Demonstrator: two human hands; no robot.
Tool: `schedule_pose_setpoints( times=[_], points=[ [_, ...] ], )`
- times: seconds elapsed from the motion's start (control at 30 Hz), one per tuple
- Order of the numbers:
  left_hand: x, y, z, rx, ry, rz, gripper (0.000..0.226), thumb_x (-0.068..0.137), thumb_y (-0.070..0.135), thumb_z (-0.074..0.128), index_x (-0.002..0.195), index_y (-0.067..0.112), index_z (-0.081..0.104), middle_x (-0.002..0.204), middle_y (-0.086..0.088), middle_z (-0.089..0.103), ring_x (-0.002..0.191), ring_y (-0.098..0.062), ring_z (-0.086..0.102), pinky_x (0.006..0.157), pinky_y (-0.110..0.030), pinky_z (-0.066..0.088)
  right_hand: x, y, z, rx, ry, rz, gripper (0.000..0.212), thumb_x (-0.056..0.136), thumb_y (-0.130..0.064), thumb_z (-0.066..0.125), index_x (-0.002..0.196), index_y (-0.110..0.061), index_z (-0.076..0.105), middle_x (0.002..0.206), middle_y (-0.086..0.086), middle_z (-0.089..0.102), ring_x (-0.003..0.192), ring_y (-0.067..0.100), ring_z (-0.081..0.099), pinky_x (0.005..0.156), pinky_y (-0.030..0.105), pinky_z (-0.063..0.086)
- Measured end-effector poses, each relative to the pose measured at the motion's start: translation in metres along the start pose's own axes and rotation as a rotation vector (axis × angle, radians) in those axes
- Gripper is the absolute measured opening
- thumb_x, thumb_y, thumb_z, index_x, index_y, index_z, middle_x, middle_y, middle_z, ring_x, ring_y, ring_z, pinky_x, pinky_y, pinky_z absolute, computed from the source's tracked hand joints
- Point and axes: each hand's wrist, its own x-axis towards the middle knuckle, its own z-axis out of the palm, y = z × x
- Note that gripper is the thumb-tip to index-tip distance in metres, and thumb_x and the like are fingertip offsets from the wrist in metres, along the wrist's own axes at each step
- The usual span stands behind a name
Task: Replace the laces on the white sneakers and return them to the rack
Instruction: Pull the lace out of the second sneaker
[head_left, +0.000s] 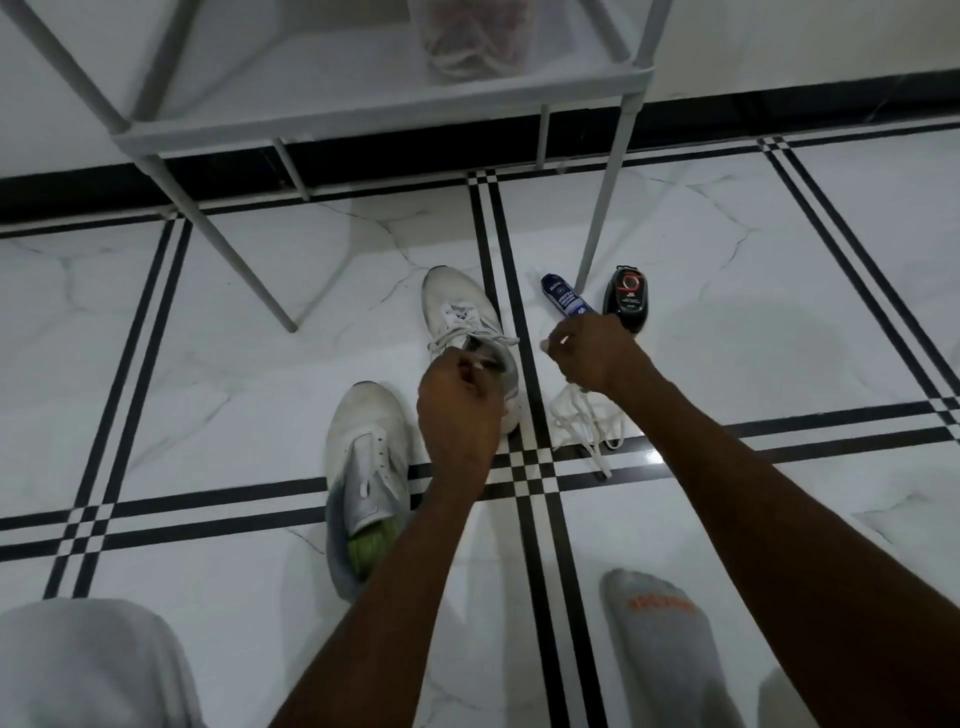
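Risk lies in uneven tension: left hand (457, 410) and right hand (597, 353) each pinch a lace end of the far sneaker (467, 332), so one end could slip out of its eyelet.

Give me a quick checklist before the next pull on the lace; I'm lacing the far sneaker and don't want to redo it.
1. Left hand grips a lace end: ok.
2. Right hand pinches the other end: ok.
3. Far sneaker flat on the floor, laces threaded: ok.
4. All its eyelets filled: cannot tell, left hand hides the top ones.
5. Near sneaker laced: not ok, eyelets bare.
6. Loose laces within reach: ok, on the floor under the right wrist.
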Motion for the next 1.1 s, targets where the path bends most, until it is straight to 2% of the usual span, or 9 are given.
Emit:
schedule_pose_setpoints(
  times=[0.1, 0.17, 0.27, 0.37, 0.57, 0.73, 0.87, 1.0, 1.1],
  points=[
    [0.008, -0.034, -0.023, 0.363, -0.059, -0.180, 0.031, 0.088, 0.031, 0.063, 0.116, 0.018, 0.064, 0.117, -0.008, 0.062, 0.114, -0.033, 0.053, 0.095, -0.043, 0.039, 0.011, -0.026, 0.024, 0.220, -0.070, 0.005, 0.043, 0.090, -0.045, 0.066, 0.113, -0.009, 0.064, 0.107, 0.011, 0.067, 0.105, 0.028, 0.064, 0.085, 0.033, 0.049],
    [0.010, -0.059, -0.042, 0.604, -0.250, -0.336, 0.052, 0.086, 0.043, 0.064, 0.132, 0.023, 0.054, 0.136, -0.008, 0.050, 0.129, -0.039, 0.041, 0.109, -0.055, 0.031, 0.019, -0.033, 0.040, 0.265, -0.143, 0.034, 0.062, 0.086, -0.043, 0.071, 0.137, -0.012, 0.053, 0.127, 0.007, 0.060, 0.117, 0.027, 0.059, 0.096, 0.035, 0.048],
    [0.007, -0.086, -0.061, 0.619, -0.519, -0.459, 0.073, 0.083, 0.043, 0.065, 0.149, 0.033, 0.036, 0.155, -0.002, 0.031, 0.136, -0.046, 0.032, 0.112, -0.069, 0.022, 0.021, -0.038, 0.054, 0.329, -0.261, 0.065, 0.071, 0.087, -0.026, 0.071, 0.150, -0.019, 0.038, 0.144, 0.008, 0.051, 0.121, 0.028, 0.058, 0.101, 0.039, 0.050],
    [0.012, -0.103, -0.071, 0.529, -0.531, -0.424, 0.080, 0.086, 0.031, 0.066, 0.156, 0.032, 0.027, 0.162, 0.000, 0.024, 0.135, -0.046, 0.034, 0.111, -0.059, 0.034, 0.017, -0.046, 0.067, 0.333, -0.235, 0.044, 0.067, 0.092, -0.019, 0.064, 0.152, -0.017, 0.035, 0.149, 0.011, 0.047, 0.126, 0.028, 0.055, 0.103, 0.036, 0.048],
    [0.066, -0.131, -0.093, 0.632, -0.490, -0.330, 0.078, 0.090, 0.027, 0.062, 0.158, 0.034, 0.025, 0.163, 0.000, 0.026, 0.135, -0.043, 0.039, 0.113, -0.050, 0.034, -0.021, -0.061, 0.088, 0.349, -0.224, -0.057, 0.061, 0.093, -0.017, 0.064, 0.149, -0.013, 0.040, 0.141, 0.013, 0.054, 0.125, 0.027, 0.054, 0.098, 0.023, 0.042],
    [0.087, -0.135, -0.103, 0.766, -0.433, -0.227, 0.075, 0.087, 0.021, 0.065, 0.155, 0.028, 0.034, 0.155, -0.007, 0.040, 0.135, -0.040, 0.041, 0.112, -0.052, 0.033, -0.045, -0.066, 0.113, 0.357, -0.219, -0.068, 0.069, 0.091, -0.024, 0.067, 0.152, -0.013, 0.036, 0.141, 0.017, 0.050, 0.128, 0.029, 0.050, 0.107, 0.034, 0.042],
    [0.080, -0.135, -0.086, 0.356, -0.259, 0.032, 0.053, 0.086, 0.014, 0.069, 0.138, 0.011, 0.059, 0.134, -0.014, 0.061, 0.123, -0.034, 0.055, 0.107, -0.048, 0.043, -0.046, -0.068, 0.120, 0.433, -0.259, -0.001, 0.068, 0.090, -0.034, 0.069, 0.149, -0.018, 0.040, 0.136, 0.015, 0.049, 0.127, 0.029, 0.050, 0.107, 0.036, 0.043],
    [0.069, -0.120, -0.063, 0.035, -0.369, 0.159, 0.027, 0.091, 0.006, 0.070, 0.118, 0.007, 0.071, 0.119, -0.010, 0.069, 0.108, -0.013, 0.059, 0.096, -0.009, 0.040, -0.028, -0.058, 0.113, 0.399, -0.134, -0.062, 0.041, 0.088, -0.032, 0.073, 0.124, -0.014, 0.065, 0.114, 0.009, 0.065, 0.110, 0.023, 0.061, 0.097, 0.033, 0.049],
    [0.067, -0.114, -0.049, -0.014, -0.436, 0.107, 0.014, 0.091, 0.007, 0.069, 0.102, 0.010, 0.076, 0.103, -0.005, 0.075, 0.095, -0.016, 0.069, 0.087, -0.024, 0.053, -0.017, -0.048, 0.101, 0.375, -0.067, -0.150, 0.016, 0.086, -0.015, 0.076, 0.099, -0.007, 0.076, 0.087, -0.002, 0.068, 0.079, 0.015, 0.064, 0.083, 0.033, 0.055]
  ],
)
